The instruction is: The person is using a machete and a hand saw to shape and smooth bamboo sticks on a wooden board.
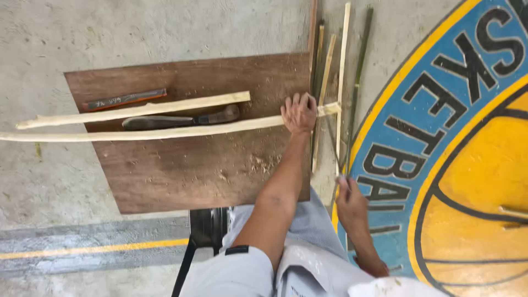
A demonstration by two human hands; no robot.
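My left hand [299, 113] presses down on the right end of a long pale split bamboo strip [143, 132] that lies across a brown wooden board [187, 170]. My right hand [350, 199] pinches the near end of a thin dark sliver [333, 147] that runs up to the strip's split end. A second pale strip [132, 111] lies parallel above it. Between the two strips rests a large knife [181, 120] with a dark blade and wooden handle.
A flat dark sharpening stone [126, 99] lies at the board's upper left. Several thin bamboo slats [342, 71], one green, lie upright past the board's right edge. Concrete floor carries a painted blue and yellow emblem [473, 165]. A black stool frame [204, 231] is under me.
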